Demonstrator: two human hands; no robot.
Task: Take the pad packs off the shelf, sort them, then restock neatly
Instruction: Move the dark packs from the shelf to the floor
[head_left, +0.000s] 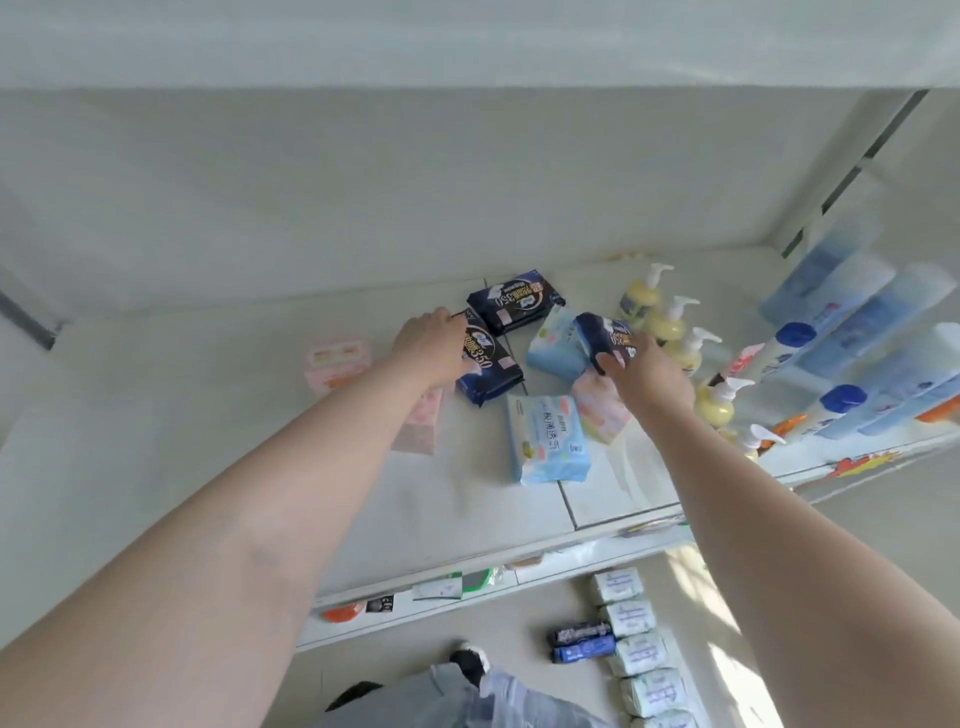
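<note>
White shelf (208, 415), white back wall. Left hand (431, 345) grips a dark blue pad pack (491, 366) mid-shelf; right hand (641, 371) holds another dark pack (605, 335) just right. Pump bottles (670, 325) further right.

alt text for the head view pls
The left hand and right hand each grip a dark navy plastic pad pack on a white shelf, among pale blue and pink packs.
</note>
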